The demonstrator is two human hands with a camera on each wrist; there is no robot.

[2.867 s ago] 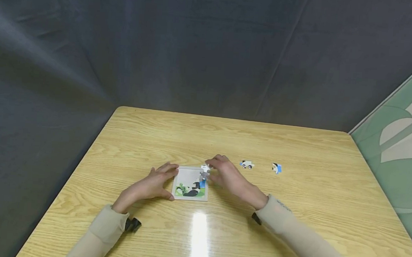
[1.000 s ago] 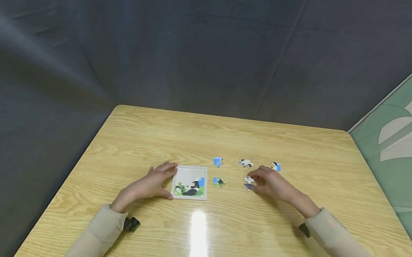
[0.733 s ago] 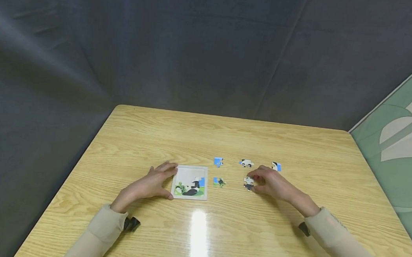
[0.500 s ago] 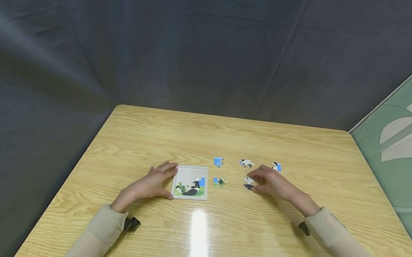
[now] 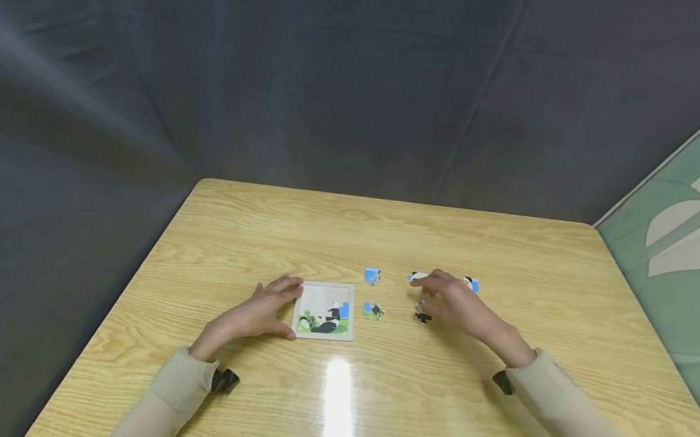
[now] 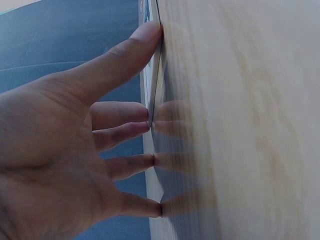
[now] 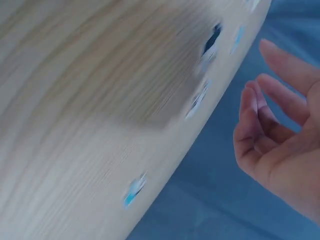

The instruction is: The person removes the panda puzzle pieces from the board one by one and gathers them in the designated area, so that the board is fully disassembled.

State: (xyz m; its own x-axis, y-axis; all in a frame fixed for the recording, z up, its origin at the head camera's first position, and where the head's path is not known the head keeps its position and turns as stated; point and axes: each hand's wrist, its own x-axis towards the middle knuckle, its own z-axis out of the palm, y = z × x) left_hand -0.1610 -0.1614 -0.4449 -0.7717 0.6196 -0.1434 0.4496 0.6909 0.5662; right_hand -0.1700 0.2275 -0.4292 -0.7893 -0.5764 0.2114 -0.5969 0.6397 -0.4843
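Note:
My left hand [image 5: 254,313] holds a square panda puzzle tray [image 5: 320,295] by its left side, thumb at the near corner, forefinger at the far one. Assembled pieces fill the tray's lower part; its upper area is bare grey. In the left wrist view, long fingers meet the tray's edge and the table. My right hand [image 5: 455,310] hovers over loose jigsaw pieces, holding nothing; the right wrist view shows its thumb and forefinger apart. Its thumb is beside a black-and-white piece [image 5: 423,317], partly hidden. The forefinger overlaps a panda-face piece [image 5: 416,276].
Between tray and right hand lie a blue piece [image 5: 372,275] and a green-and-blue piece [image 5: 372,310]. A blue-and-white piece [image 5: 472,284] lies beyond the right hand. All are on a wooden table [image 5: 265,227], with a dark curtain [image 5: 345,98] behind it.
My right hand first held a grey-and-white piece by the tray, then had it on the table to the right. Now it has let go and shifted slightly up-left. The left hand stays put.

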